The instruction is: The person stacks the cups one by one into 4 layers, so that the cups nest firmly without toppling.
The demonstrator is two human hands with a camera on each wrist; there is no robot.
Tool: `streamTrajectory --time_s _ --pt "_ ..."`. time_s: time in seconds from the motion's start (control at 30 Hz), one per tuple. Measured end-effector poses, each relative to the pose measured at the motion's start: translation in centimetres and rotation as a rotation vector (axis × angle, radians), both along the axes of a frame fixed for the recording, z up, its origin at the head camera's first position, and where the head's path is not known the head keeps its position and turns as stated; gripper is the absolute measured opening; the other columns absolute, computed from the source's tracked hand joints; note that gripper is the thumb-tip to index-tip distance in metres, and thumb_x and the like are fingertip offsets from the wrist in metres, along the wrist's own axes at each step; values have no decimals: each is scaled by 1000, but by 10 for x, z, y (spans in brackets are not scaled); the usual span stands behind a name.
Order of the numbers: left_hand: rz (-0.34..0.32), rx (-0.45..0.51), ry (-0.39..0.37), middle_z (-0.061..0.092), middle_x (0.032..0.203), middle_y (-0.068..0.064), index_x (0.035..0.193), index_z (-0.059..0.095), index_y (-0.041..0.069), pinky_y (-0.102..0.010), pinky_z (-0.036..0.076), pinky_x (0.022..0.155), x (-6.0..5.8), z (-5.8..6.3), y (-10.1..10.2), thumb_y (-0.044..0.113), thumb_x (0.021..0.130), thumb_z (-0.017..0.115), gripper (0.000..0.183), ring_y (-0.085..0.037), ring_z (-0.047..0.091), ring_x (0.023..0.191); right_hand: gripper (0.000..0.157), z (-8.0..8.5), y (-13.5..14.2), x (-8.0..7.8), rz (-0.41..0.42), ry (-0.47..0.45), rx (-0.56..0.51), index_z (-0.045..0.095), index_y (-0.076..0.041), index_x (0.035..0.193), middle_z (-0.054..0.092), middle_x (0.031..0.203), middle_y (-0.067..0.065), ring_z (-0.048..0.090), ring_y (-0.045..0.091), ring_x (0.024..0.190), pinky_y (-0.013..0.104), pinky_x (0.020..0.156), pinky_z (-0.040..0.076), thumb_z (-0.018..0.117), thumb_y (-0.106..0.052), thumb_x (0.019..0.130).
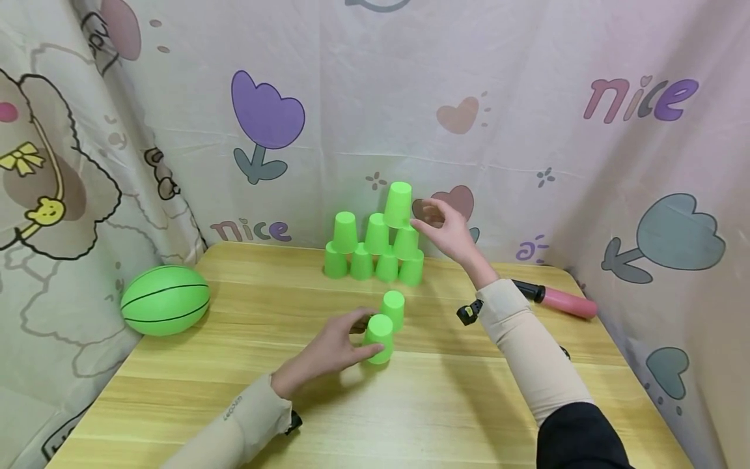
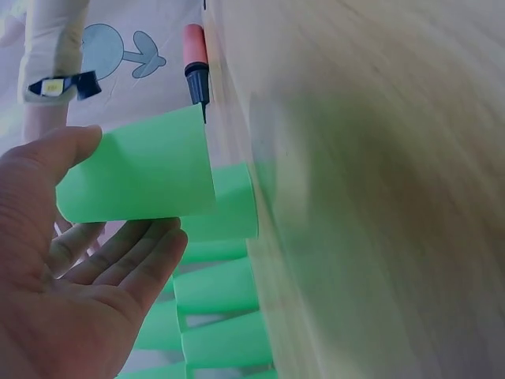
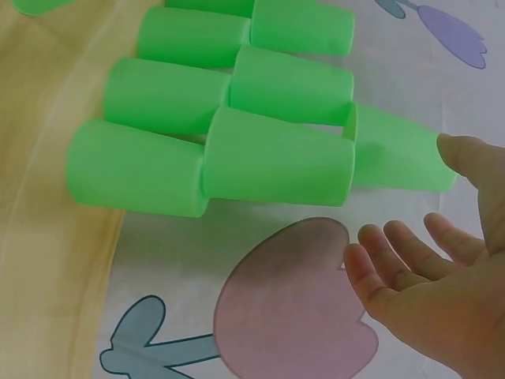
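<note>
A green cup (image 1: 379, 331), upside down, was over the near middle of the table, pinched between the thumb and fingers of the left hand (image 1: 329, 347). Just behind it a second loose cup (image 1: 394, 309) stood inverted, in the way between the pinched one and the stack (image 1: 377, 234) at the back: four cups below, three above them, and a top cup (image 1: 399, 204) straddling the middle and right of those three. The right hand (image 1: 448, 231) hung beside that peak, fingers parted and lightly bent, thumb tip at the cup's side; I couldn't tell whether it touched. A green ball (image 1: 165, 301) sat at the left edge of the wooden table (image 1: 234, 348). On the right, the right forearm partly hid a pink-and-black pump (image 1: 567, 303). Printed cloth (image 1: 363, 98) hung close behind the stack.
</note>
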State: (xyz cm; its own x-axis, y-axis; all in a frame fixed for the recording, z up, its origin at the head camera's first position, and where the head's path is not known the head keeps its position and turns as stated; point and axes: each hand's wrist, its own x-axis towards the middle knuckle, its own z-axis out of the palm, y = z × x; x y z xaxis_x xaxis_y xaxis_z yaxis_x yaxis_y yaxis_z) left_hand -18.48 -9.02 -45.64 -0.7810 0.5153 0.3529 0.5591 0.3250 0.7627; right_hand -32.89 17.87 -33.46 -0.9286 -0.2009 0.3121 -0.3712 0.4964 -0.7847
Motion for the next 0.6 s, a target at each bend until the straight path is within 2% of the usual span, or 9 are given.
streamTrajectory --time_s 0.13,0.4,0.6 --pt "13 -2 11 74 123 -9 137 61 5 -37 64 97 -1 2 -3 18 90 85 54 -23 74 108 65 -7 4 9 2 2 -2 50 -7 153 60 146 23 60 38 133 52 114 51 75 -33 99" --pt "43 -16 25 74 125 -12 137 61 3 -43 64 97 -2 7 -7 21 90 85 55 -26 74 109 62 -20 11 30 9 -3 21 55 -11 150 64 144 15 60 34 135 51 110 54 76 -38 98" --pt "68 -19 35 73 126 -13 138 60 4 -46 64 98 -4 11 -12 20 90 85 57 -27 73 110 61 -29 12 46 22 0 19 55 -10 150 65 143 14 61 34 134 56 109 53 76 -35 98"
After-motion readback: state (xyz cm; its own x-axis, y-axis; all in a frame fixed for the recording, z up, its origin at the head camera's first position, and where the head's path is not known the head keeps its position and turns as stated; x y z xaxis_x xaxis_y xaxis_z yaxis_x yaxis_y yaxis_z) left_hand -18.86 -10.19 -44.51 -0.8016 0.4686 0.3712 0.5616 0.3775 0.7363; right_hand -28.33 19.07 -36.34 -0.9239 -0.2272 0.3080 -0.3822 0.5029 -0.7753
